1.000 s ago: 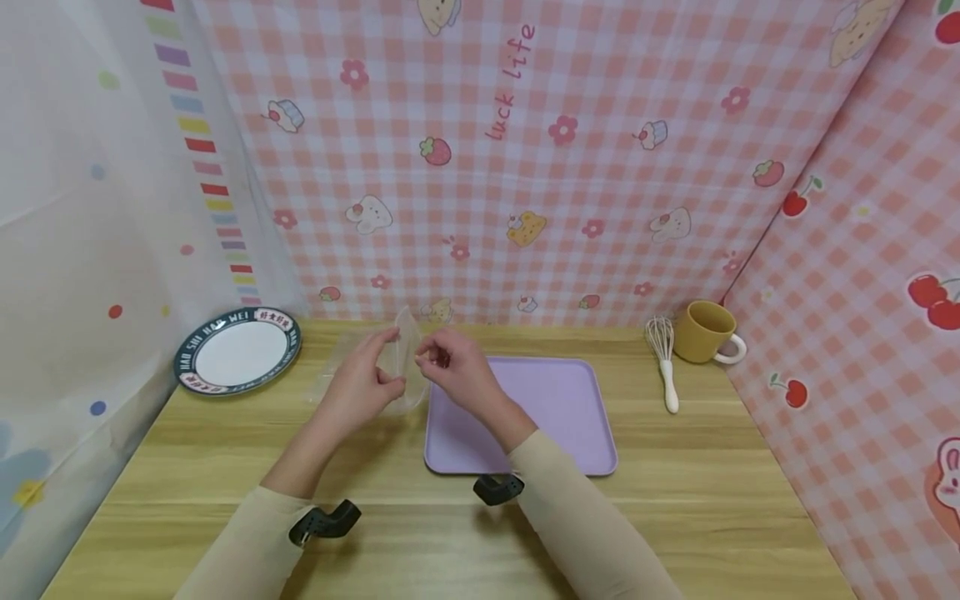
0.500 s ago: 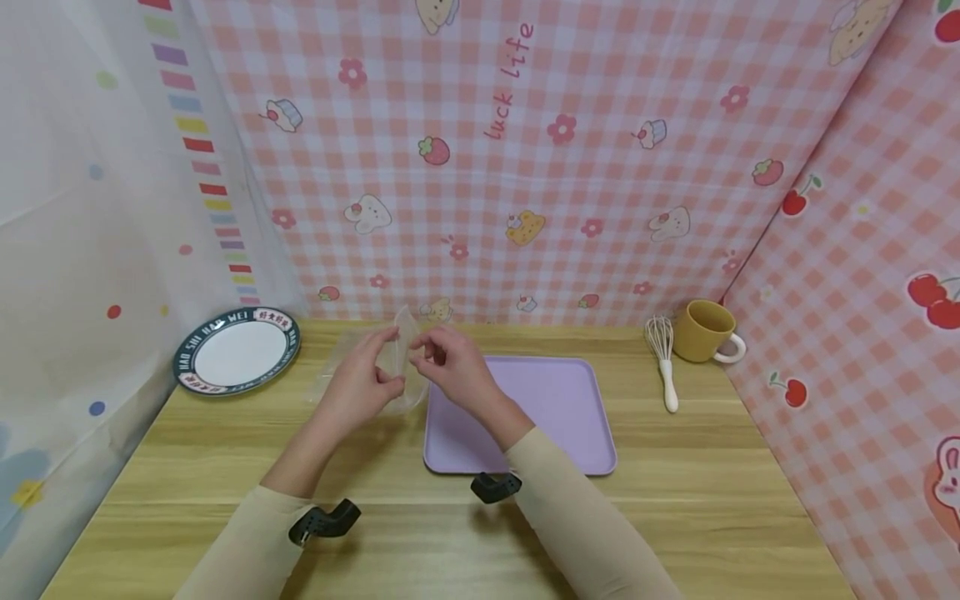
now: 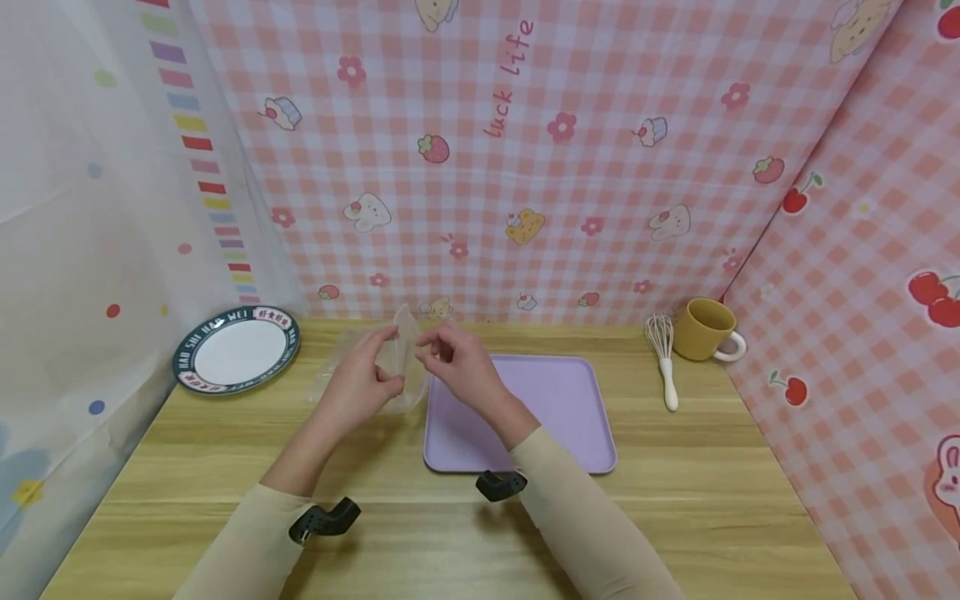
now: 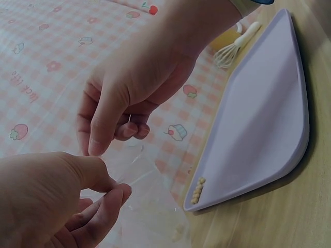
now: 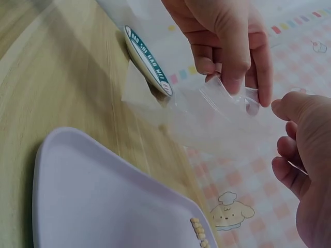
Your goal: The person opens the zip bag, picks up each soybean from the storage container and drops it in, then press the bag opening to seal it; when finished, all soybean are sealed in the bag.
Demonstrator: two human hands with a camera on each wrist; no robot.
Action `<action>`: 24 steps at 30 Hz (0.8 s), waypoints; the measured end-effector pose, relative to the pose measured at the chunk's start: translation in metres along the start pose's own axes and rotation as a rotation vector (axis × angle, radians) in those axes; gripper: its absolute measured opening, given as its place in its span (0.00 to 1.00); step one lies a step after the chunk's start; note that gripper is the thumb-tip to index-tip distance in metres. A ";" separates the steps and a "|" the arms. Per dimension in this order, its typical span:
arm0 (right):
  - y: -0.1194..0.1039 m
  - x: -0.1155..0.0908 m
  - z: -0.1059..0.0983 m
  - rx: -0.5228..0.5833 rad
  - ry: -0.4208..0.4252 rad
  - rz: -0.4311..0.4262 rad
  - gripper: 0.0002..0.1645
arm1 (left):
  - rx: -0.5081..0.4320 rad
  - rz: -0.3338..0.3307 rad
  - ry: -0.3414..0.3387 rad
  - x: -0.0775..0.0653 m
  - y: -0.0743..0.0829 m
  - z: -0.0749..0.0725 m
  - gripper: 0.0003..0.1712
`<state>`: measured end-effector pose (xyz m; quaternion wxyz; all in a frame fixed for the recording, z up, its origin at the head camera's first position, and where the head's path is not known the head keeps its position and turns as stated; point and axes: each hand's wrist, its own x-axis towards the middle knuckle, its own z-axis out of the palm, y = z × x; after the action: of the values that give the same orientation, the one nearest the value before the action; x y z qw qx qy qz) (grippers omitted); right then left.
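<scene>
Pinching a clear bag [image 5: 207, 121] at ten o'clock from the tray [image 3: 558, 408], the left hand [image 3: 358, 382] faces the right hand [image 3: 463, 372] at three o'clock, fingertips together; whether they hold film is unclear. A light, steady pinch should prevent slipping.

Whisk [image 3: 666, 368] beside yellow mug [image 3: 697, 335]; plate [image 3: 242, 353] far left.

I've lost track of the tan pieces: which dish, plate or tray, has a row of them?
The lilac tray, with tan pieces in a row near one corner; none show on the round plate.
</scene>
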<state>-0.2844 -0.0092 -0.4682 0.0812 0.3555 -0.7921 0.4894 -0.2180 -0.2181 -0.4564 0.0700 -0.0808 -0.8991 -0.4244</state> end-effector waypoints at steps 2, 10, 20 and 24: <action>0.003 -0.001 -0.004 0.039 0.009 0.035 0.07 | -0.004 0.001 0.002 0.001 0.000 0.000 0.50; 0.031 -0.005 -0.023 0.132 0.058 0.169 0.08 | -0.003 0.017 0.013 0.001 -0.002 0.000 0.49; 0.069 -0.009 -0.036 -0.025 -0.030 0.188 0.04 | 0.002 0.023 0.018 0.000 -0.003 -0.001 0.49; 0.074 -0.009 -0.038 -0.057 -0.082 0.185 0.05 | 0.006 0.019 0.017 0.000 -0.003 -0.001 0.48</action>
<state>-0.3340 0.0464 -0.5066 0.0130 0.2981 -0.8378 0.4572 -0.2182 -0.2210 -0.4576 0.0821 -0.0855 -0.8989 -0.4218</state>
